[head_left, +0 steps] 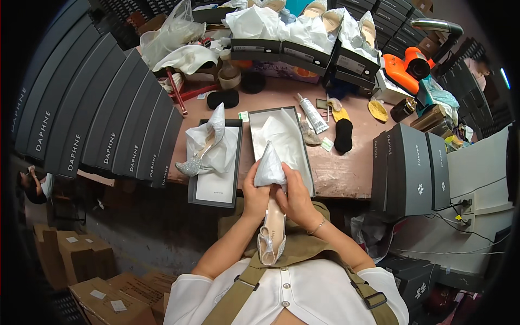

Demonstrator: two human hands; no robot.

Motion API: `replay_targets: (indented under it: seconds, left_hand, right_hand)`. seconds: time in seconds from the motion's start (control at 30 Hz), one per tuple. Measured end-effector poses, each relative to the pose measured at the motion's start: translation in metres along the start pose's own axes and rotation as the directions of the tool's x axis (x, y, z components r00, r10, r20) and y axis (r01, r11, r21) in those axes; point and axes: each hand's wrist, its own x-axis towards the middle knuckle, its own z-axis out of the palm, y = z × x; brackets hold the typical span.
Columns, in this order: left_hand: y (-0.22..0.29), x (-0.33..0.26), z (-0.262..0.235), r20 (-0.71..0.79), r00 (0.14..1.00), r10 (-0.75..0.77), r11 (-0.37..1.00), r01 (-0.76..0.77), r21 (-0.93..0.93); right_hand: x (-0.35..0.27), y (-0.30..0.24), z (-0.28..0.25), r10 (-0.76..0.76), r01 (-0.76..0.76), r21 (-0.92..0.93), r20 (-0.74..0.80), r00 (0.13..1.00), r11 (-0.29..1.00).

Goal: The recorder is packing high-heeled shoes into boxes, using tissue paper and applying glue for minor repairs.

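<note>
Both my hands are wrapped around one silver glitter shoe (274, 219), just in front of the table's near edge. Its pointed toe is covered in thin whitish wrapping (270, 167) and faces away from me; the heel end with its strap points toward my body. My left hand (254, 190) grips the left side near the toe. On the opposite side my right hand (295, 197) holds it, some fingers hidden beneath. Beyond the hands lies an open grey shoebox (298, 154) lined with white tissue. A matching shoe (189, 166), its toe also wrapped, rests in the grey box part to the left.
Tall stacks of grey shoeboxes (86, 111) flank the left side, with more boxes (405, 168) at right. A white tube (313, 115), a black pad (343, 135) and yellow pads (377, 111) lie on the table (346, 173). Open boxes of shoes (303, 51) and an orange device (403, 70) stand behind.
</note>
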Motion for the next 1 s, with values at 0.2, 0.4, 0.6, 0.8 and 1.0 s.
replay_targets:
  seconds: [0.2,0.4,0.6,0.8,1.0]
  left_hand:
    - [-0.005,-0.003,-0.014,0.080,0.997,0.021,0.998,-0.025,0.054]
    - [0.069,0.038,-0.111,0.211,0.861,0.463,0.327,-0.387,0.862]
    - [0.070,0.062,-0.200,0.191,0.968,0.162,0.037,-0.199,0.979]
    - [0.063,0.060,-0.139,0.315,0.934,0.167,0.531,-0.354,0.770]
    - [0.065,0.114,-0.127,0.614,0.766,0.193,0.255,-0.643,0.722]
  right_hand:
    - [0.000,0.008,-0.004,-0.006,-0.001,0.083,0.087,0.996,0.997]
    - [0.078,0.061,-0.003,0.045,-0.046,-0.071,-0.011,0.999,0.996]
    - [0.075,0.099,0.035,0.077,0.149,-0.565,0.356,0.931,0.811]
    - [0.042,0.079,0.012,-0.240,0.454,-0.352,0.508,0.827,0.819]
    - [0.045,0.085,0.021,-0.191,0.334,-0.229,0.484,0.854,0.914]
